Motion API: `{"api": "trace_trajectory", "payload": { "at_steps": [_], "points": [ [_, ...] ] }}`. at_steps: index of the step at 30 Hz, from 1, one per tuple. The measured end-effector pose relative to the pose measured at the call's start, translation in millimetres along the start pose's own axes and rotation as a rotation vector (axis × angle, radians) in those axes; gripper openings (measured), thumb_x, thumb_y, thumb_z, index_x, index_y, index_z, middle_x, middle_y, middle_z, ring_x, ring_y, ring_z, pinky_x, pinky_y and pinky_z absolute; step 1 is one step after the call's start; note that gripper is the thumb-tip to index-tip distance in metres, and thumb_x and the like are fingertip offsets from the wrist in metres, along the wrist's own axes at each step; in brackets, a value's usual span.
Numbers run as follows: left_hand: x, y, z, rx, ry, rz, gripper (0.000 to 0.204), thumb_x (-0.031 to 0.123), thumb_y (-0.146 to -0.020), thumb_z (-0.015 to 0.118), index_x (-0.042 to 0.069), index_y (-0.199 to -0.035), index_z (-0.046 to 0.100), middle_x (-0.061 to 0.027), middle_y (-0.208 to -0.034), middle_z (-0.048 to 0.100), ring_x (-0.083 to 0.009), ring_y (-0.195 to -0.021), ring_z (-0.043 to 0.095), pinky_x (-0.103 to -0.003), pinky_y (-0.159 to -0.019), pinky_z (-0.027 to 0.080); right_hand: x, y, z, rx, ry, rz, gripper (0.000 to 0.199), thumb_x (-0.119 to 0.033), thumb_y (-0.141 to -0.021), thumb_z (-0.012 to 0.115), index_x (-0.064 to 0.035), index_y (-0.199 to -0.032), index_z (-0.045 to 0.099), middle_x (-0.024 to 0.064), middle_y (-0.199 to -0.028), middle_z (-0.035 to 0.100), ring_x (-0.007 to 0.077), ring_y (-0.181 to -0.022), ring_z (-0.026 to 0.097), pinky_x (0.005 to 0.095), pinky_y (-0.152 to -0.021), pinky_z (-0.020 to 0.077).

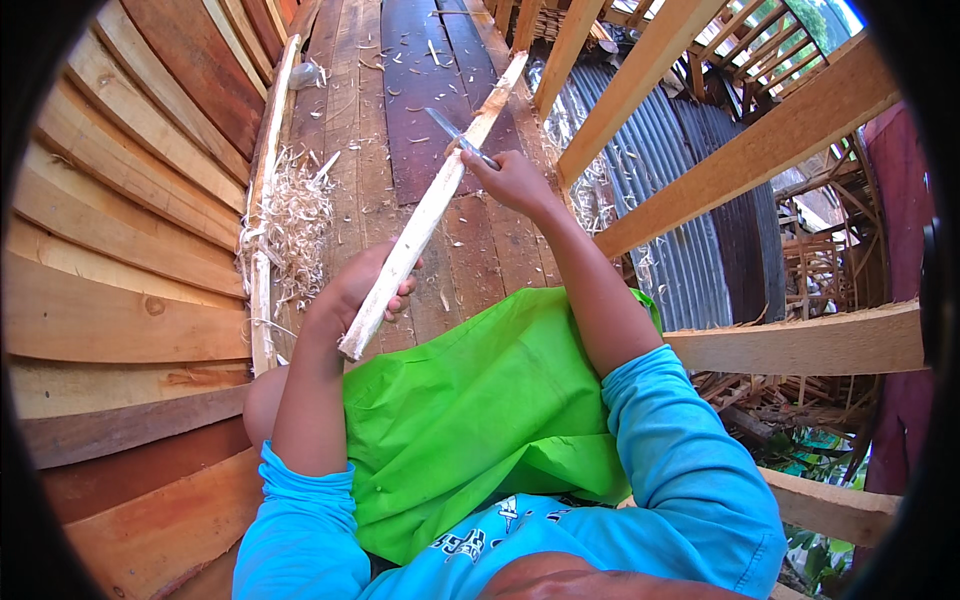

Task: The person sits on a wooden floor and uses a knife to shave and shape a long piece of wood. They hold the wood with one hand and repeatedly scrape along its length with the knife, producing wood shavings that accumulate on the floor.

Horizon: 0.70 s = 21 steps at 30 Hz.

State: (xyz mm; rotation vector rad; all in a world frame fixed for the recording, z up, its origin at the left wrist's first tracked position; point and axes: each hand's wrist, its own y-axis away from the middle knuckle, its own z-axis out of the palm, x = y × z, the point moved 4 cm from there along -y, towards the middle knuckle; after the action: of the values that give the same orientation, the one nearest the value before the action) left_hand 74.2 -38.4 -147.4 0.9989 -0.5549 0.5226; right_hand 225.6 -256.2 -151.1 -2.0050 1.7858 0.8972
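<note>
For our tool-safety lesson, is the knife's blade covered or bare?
Bare: the knife sticks out from the right hand, its shiny metal showing with no cover over it.

A brown plank floor, tan board wall and pale slatted timber railing suggest an open-sided porch.

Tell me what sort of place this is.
Probably a wooden porch used as a makeshift woodworking spot: it has a plank floor, an open timber railing, and a heap of curled wood shavings.
</note>
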Motion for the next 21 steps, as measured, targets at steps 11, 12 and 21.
{"api": "trace_trajectory", "payload": {
  "at_steps": [11, 12, 21],
  "points": [
    [0, -2, -2, 0.011, -0.030, 0.016, 0.026, 0.028, -0.099, 0.037, 0.005, -0.102, 0.050, -0.0014, -0.059, 0.048, -0.0091, -0.039, 0.042, -0.023, -0.033, 0.032, 8, 1, 1, -0.201, -0.570, 0.313, 0.065, -0.062, -0.089, 0.048, -0.0030, -0.063, 0.056, 0.0018, -0.055, 0.046, 0.0136, -0.045, 0.042, 0.0328, -0.042, 0.0323],
    [-1, -2, -2, 0.011, -0.034, 0.018, 0.026, 0.028, -0.099, 0.037, 0.005, -0.102, 0.050, -0.0014, -0.059, 0.048, -0.0091, -0.039, 0.042, -0.023, -0.033, 0.032, 7, 2, -2, -0.200, -0.605, 0.324, 0.063, -0.062, -0.089, 0.048, -0.0051, -0.063, 0.053, 0.0004, -0.054, 0.043, 0.0123, -0.044, 0.038, 0.0317, -0.041, 0.0285],
    [0, -6, -4, -0.050, -0.049, 0.010, 0.040, 0.042, -0.102, 0.028, 0.008, -0.099, 0.050, 0.0001, -0.059, 0.050, -0.0080, -0.040, 0.045, -0.023, -0.034, 0.038, 17, 5, -41, -0.175, -0.695, 0.261, 0.059, -0.062, -0.092, 0.044, -0.0171, -0.056, 0.030, -0.0064, -0.049, 0.024, 0.0068, -0.037, 0.016, 0.0263, -0.036, 0.0116]
  ]
}}
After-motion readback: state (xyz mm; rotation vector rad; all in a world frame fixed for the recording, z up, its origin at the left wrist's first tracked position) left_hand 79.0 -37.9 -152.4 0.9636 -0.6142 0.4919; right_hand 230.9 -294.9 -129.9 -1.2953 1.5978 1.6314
